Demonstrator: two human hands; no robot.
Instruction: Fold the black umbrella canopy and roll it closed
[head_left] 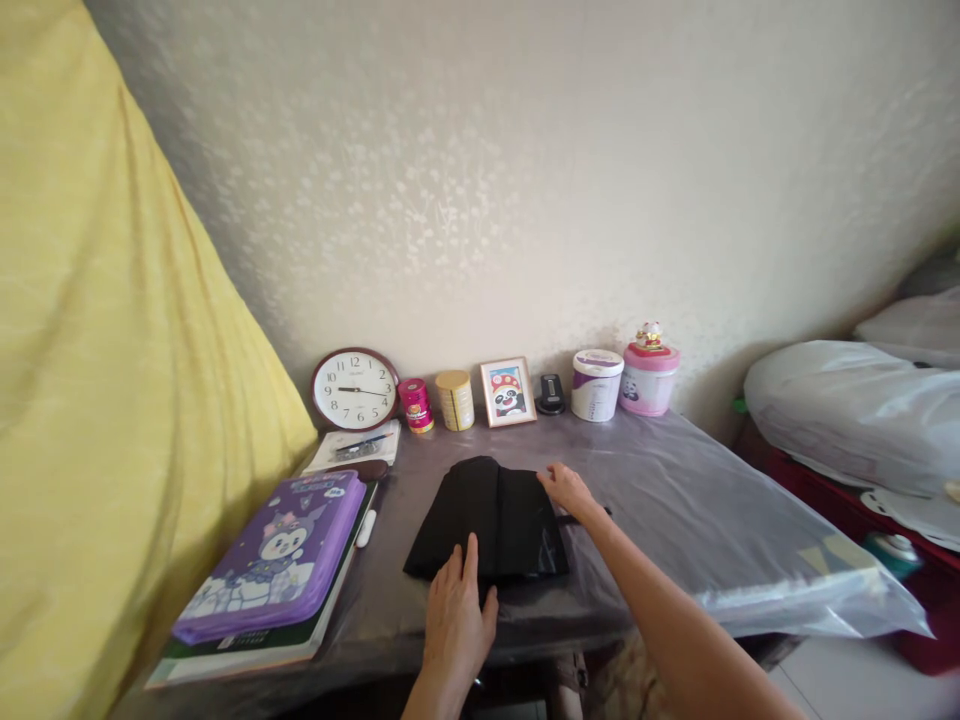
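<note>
A folded black garment [491,520] lies on the table [660,500], which is covered with clear plastic. My left hand [456,612] rests flat on the garment's near edge with its fingers stretched out. My right hand [564,488] touches the garment's far right corner, fingers extended and slightly curled on the cloth. A thin black strap sticks out from the garment under my right wrist.
A purple cartoon case [277,555] lies on books at the left. Along the wall stand a round clock [355,389], a red tin [415,405], a yellow tin [454,400], a framed panda picture [508,391], a white tub [596,384] and a pink container [649,378]. Yellow curtain at left, plastic-wrapped bundles at right.
</note>
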